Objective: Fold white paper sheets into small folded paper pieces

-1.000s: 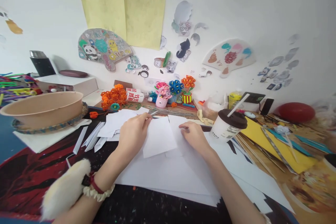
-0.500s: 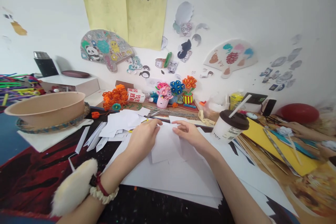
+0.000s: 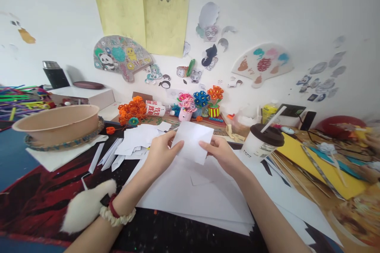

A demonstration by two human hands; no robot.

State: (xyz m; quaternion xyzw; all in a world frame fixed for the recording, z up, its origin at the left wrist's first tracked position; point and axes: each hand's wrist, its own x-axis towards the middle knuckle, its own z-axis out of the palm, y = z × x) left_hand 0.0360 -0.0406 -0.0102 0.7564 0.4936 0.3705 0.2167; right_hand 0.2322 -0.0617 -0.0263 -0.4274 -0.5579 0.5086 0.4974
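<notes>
A small squarish piece of white paper (image 3: 193, 142) is held up between my two hands, above a stack of larger white sheets (image 3: 190, 201). My left hand (image 3: 164, 151) pinches its left edge, thumb in front. At its right edge, my right hand (image 3: 221, 152) grips the paper between thumb and fingers. Another small white piece (image 3: 203, 178) lies flat on the stack below. Left of my hands is a pile of cut white paper (image 3: 136, 138), with folded white strips (image 3: 111, 153) beside it.
A beige basin (image 3: 59, 124) stands at the left. On the right are a lidded cup with a straw (image 3: 263, 142), yellow paper (image 3: 308, 162) and thin sticks. Bright craft flowers (image 3: 186, 106) line the back. Part of another person's hand (image 3: 371, 140) shows at the right edge.
The small paper has been lifted off the stack and raised toward the back. Both hands now grip its sides. The other person's hand at the right edge has moved.
</notes>
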